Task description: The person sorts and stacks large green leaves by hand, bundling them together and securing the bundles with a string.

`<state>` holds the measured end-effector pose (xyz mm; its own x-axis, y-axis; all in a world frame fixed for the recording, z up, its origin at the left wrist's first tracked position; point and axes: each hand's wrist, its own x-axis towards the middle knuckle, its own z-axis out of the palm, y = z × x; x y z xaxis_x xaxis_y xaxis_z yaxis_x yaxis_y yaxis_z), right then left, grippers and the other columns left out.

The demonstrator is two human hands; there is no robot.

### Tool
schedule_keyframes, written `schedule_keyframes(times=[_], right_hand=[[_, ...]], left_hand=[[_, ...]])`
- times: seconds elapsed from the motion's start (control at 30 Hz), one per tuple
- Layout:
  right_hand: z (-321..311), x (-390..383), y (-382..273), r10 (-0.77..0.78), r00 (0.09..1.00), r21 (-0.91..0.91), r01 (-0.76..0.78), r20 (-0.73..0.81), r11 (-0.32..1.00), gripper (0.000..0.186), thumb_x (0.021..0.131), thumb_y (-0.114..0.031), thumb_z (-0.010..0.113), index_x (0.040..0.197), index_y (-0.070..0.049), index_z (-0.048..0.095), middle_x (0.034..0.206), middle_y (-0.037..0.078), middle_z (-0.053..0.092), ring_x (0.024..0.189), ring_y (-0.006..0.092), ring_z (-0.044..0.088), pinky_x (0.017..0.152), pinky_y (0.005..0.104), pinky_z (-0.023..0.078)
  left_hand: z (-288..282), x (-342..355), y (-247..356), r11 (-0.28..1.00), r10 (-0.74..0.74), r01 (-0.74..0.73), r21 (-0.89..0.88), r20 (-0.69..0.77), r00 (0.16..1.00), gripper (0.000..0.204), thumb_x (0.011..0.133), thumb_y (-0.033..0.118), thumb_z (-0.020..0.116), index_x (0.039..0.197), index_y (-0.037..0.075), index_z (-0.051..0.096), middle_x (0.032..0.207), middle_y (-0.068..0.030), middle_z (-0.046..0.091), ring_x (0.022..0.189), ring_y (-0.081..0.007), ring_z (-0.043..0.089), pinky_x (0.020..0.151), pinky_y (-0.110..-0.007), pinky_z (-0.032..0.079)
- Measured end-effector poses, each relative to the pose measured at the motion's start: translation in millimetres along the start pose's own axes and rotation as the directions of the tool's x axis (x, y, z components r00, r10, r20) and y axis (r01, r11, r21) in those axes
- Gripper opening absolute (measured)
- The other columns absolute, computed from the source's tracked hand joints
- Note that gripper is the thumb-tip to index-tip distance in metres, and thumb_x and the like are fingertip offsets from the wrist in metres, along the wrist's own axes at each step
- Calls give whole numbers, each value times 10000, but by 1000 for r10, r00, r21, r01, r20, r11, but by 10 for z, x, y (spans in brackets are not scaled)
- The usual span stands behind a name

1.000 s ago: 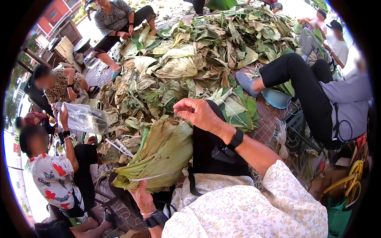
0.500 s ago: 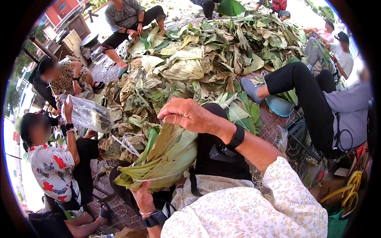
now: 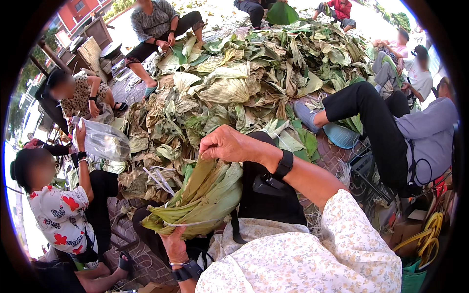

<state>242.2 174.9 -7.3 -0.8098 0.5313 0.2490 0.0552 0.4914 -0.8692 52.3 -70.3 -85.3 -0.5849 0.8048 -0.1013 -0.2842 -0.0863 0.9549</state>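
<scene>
A bundle of large green-yellow leaves (image 3: pixel 210 195) lies across my lap, its gathered end toward the left. A thin white strip (image 3: pixel 198 223) runs across the bundle near its lower edge. My left hand (image 3: pixel 174 245) grips the bundle from below, and its fingers are partly hidden beneath the leaves. At the upper edge, my right hand (image 3: pixel 225 144) is closed, with thumb and fingers pinching the tip of one upright leaf.
A big heap of dried leaves (image 3: pixel 220 88) spreads in front of me. Several people sit around it; one at left holds up a clear plastic bag (image 3: pixel 107 139). On the right are a blue basin (image 3: pixel 342 135), a dark crate (image 3: pixel 364 171) and yellow straps (image 3: pixel 430 234).
My right hand has lowered slightly and its fingers have closed on the leaf tip. My left hand keeps its hold. The person at left has shifted the plastic bag a little.
</scene>
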Motion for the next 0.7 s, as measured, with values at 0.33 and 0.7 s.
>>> schedule_keyframes(times=[0.33, 0.7], right_hand=[[168, 106, 298, 486, 838, 653, -225, -249, 723, 151, 849, -142, 572, 749, -35, 608, 646, -5, 572, 540, 15, 425, 463, 163, 321], [-82, 0, 13, 192, 974, 508, -107, -119, 855, 169, 827, -30, 495, 944, -2, 615, 740, 20, 604, 590, 45, 489, 528, 180, 381]], left_hand=[[-48, 17, -36, 997, -13, 7, 80, 66, 998, 691, 660, -9, 691, 1270, 51, 371, 1184, -66, 499, 1055, -197, 490, 937, -323, 364], [3, -17, 27, 991, 44, -56, 119, 101, 994, 694, 680, 29, 708, 1275, 25, 349, 1186, -69, 492, 1058, -189, 479, 942, -317, 348]])
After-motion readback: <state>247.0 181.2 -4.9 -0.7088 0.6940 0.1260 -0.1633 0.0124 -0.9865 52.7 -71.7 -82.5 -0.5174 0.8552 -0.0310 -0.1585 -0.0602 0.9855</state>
